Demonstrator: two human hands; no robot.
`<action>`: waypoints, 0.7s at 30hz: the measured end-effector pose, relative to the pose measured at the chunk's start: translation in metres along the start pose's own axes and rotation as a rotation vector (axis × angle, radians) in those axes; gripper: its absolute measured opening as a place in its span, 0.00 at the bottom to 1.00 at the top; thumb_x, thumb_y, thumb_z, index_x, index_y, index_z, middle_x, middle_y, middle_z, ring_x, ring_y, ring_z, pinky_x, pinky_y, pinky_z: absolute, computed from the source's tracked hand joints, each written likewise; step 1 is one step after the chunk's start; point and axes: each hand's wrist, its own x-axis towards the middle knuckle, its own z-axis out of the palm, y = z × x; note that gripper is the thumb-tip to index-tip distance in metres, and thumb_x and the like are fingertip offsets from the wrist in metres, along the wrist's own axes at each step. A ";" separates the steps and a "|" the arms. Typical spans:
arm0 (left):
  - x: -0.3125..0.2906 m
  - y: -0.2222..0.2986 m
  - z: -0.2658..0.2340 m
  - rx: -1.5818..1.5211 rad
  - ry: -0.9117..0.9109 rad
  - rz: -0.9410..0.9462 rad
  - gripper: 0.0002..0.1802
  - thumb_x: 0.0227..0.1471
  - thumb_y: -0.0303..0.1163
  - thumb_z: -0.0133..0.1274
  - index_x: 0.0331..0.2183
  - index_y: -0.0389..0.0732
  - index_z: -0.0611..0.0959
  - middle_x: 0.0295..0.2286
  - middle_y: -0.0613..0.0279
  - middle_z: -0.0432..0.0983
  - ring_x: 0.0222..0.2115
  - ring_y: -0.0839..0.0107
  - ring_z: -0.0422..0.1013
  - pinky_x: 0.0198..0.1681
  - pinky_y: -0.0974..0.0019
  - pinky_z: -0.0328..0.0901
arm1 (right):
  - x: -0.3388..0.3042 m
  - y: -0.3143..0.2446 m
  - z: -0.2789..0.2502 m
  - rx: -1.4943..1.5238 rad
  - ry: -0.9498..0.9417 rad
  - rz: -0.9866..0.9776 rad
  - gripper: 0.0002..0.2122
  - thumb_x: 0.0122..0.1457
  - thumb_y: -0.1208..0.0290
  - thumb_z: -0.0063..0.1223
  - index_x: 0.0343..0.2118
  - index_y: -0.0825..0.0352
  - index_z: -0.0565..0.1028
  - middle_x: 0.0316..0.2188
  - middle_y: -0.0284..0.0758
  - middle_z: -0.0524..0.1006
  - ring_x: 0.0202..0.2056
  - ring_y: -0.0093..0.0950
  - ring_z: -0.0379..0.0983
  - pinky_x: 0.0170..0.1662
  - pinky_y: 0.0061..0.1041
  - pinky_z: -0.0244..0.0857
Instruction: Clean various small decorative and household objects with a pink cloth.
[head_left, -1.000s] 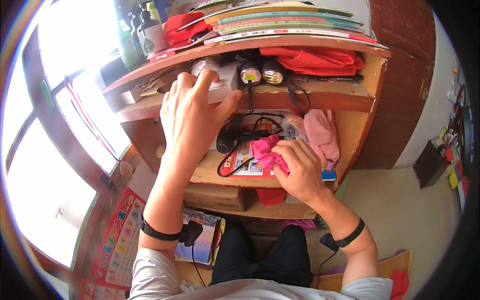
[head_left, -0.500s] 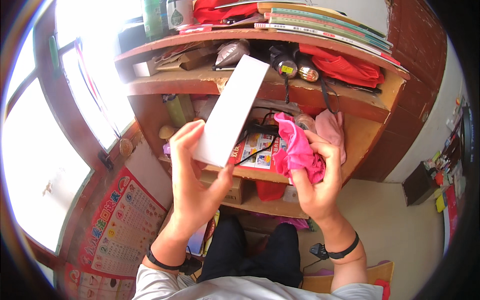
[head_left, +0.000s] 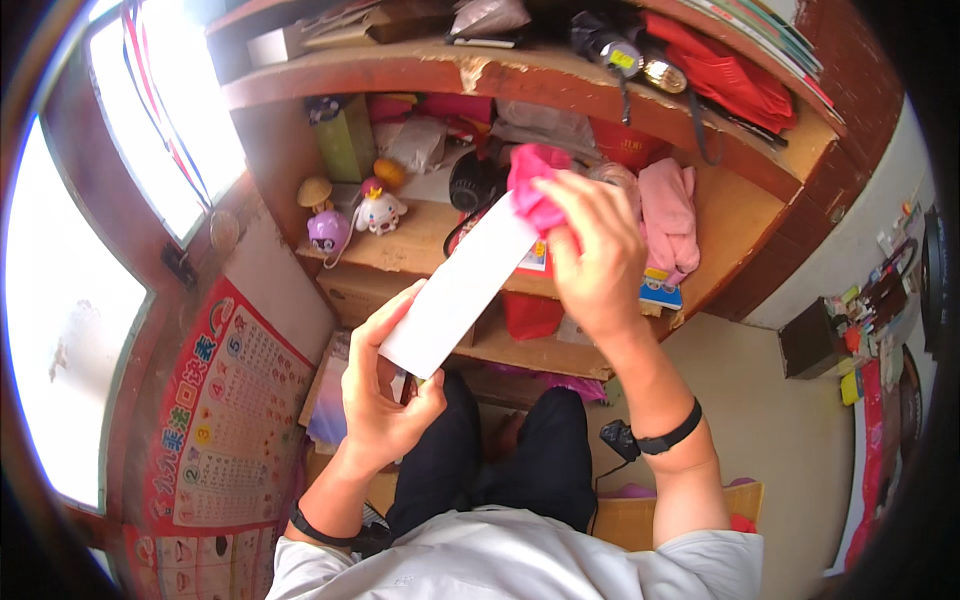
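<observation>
A long white box (head_left: 455, 285) slants up and to the right in front of the shelves. My left hand (head_left: 385, 385) grips its lower end, thumb on the near edge and fingers along the far side. A crumpled bright pink cloth (head_left: 537, 185) is bunched in my right hand (head_left: 598, 240) and lies against the box's upper end. The fingers of that hand are closed over the cloth. Behind the box, part of the shelf's contents is hidden.
On the wooden shelf (head_left: 400, 245) stand a white plush toy (head_left: 379, 208), a purple figure (head_left: 327, 230) and a green box (head_left: 343, 140). A light pink cloth (head_left: 668, 215) hangs at the right. Umbrellas and a red bag (head_left: 720, 70) fill the shelf above. A poster (head_left: 230, 400) covers the left wall.
My right hand has moved up and left, bringing the pink cloth onto the box's upper end. The box sits slightly lower in view. My head view has tilted down, showing more of the middle shelf.
</observation>
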 end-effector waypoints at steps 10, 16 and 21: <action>-0.024 -0.018 0.006 -0.165 0.047 -0.334 0.38 0.54 0.13 0.55 0.65 0.31 0.62 0.59 0.49 0.69 0.54 0.65 0.74 0.58 0.62 0.70 | -0.067 -0.058 0.014 0.238 -0.282 -0.152 0.22 0.53 0.75 0.64 0.54 0.58 0.80 0.53 0.38 0.77 0.52 0.41 0.75 0.55 0.40 0.71; -0.025 -0.035 0.017 -0.669 0.294 -0.491 0.31 0.65 0.33 0.56 0.62 0.29 0.66 0.56 0.43 0.72 0.57 0.45 0.74 0.58 0.49 0.73 | -0.072 -0.029 0.034 0.800 -0.062 0.847 0.14 0.66 0.75 0.54 0.53 0.70 0.74 0.48 0.42 0.76 0.50 0.38 0.74 0.57 0.37 0.66; -0.028 -0.047 0.037 -0.598 0.287 -0.535 0.30 0.66 0.35 0.56 0.62 0.32 0.67 0.57 0.47 0.73 0.58 0.53 0.73 0.61 0.51 0.70 | -0.086 -0.054 0.045 0.415 -0.149 0.270 0.19 0.55 0.75 0.62 0.51 0.65 0.78 0.48 0.43 0.72 0.50 0.45 0.71 0.54 0.41 0.68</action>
